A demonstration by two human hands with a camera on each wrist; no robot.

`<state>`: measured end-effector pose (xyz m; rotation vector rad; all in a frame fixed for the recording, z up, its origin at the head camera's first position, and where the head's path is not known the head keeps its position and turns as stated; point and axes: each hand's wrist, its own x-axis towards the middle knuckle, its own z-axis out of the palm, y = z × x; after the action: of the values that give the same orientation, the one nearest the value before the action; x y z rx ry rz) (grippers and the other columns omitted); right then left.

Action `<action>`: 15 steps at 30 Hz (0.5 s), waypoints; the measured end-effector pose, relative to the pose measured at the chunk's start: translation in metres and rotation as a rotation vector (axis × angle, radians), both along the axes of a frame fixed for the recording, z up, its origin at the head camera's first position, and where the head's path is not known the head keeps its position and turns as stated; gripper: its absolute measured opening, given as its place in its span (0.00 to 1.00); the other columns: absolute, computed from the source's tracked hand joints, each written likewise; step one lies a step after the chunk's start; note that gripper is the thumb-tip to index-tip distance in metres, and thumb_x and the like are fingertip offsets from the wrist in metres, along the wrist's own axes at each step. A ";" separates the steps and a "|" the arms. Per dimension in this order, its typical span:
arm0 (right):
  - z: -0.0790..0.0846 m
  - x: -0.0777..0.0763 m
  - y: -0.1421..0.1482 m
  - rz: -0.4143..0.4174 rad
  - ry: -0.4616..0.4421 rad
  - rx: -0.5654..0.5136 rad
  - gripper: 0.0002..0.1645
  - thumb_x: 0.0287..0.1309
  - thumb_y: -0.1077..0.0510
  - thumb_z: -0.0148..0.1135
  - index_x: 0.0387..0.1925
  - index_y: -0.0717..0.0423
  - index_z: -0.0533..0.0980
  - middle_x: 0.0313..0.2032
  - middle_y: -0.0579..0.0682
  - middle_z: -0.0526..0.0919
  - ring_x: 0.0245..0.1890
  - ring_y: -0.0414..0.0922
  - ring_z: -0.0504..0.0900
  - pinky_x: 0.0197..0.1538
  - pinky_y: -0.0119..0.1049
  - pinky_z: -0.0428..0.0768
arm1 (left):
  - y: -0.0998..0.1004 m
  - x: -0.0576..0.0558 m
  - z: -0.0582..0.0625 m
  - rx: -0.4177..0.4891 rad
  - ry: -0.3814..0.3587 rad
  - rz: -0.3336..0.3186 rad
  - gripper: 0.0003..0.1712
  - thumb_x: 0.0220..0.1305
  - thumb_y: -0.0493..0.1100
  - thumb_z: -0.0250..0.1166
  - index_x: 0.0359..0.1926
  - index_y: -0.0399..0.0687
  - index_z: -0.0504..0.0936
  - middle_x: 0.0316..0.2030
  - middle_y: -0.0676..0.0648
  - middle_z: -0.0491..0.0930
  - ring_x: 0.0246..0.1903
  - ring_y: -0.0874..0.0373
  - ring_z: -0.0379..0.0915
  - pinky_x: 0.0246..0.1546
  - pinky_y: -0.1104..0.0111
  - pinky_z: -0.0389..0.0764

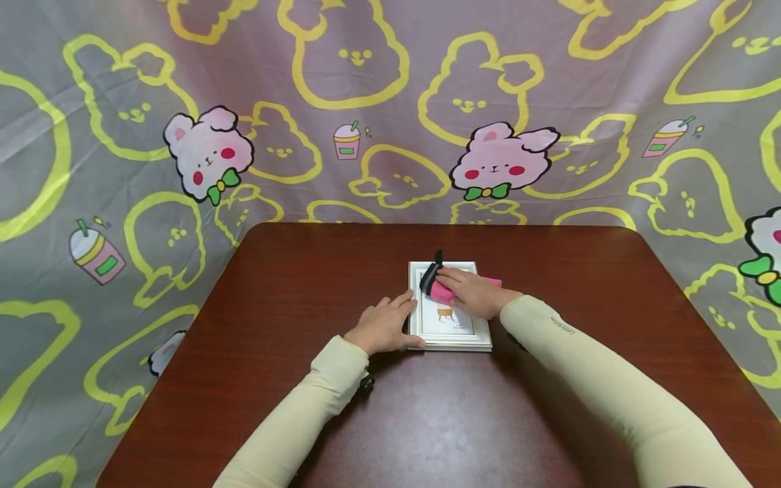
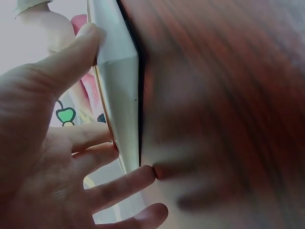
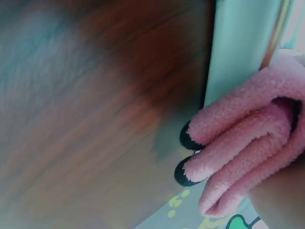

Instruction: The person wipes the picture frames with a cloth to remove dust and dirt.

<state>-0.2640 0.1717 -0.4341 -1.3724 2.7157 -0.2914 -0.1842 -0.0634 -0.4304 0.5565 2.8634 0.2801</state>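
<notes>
A white picture frame (image 1: 462,322) lies face up on the desk (image 1: 305,291), long axis running near to far, left hand (image 1: 383,325) spread against its left edge, right hand (image 1: 474,293), fingers extended, pressing a folded pink cloth (image 1: 436,292) onto its far half

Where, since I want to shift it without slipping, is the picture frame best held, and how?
Probably by the left side wall of the picture frame, coming from the left: thumb on top, fingers against the side. The frame lies flat, that wall stands thick, and the left hand touches there; the right hand and pink cloth cover part of the top.
</notes>
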 end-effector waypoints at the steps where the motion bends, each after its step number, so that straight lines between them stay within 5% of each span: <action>1: 0.000 0.002 0.000 -0.003 0.002 -0.001 0.31 0.68 0.63 0.54 0.69 0.71 0.62 0.70 0.69 0.64 0.72 0.65 0.62 0.72 0.59 0.62 | 0.000 0.000 0.000 -0.002 -0.003 0.000 0.51 0.54 0.71 0.67 0.74 0.54 0.64 0.77 0.51 0.56 0.67 0.45 0.66 0.57 0.46 0.74; 15: -0.003 0.051 0.009 0.041 0.053 -0.036 0.34 0.63 0.61 0.60 0.68 0.70 0.65 0.69 0.67 0.68 0.70 0.64 0.66 0.69 0.58 0.67 | -0.003 0.002 0.000 0.006 0.003 -0.004 0.51 0.55 0.72 0.66 0.74 0.55 0.64 0.78 0.53 0.55 0.68 0.44 0.64 0.58 0.45 0.73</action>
<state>-0.2127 0.1809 -0.4366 -1.4636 2.7339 -0.3064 -0.1824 -0.0660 -0.4307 0.5641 2.8649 0.2877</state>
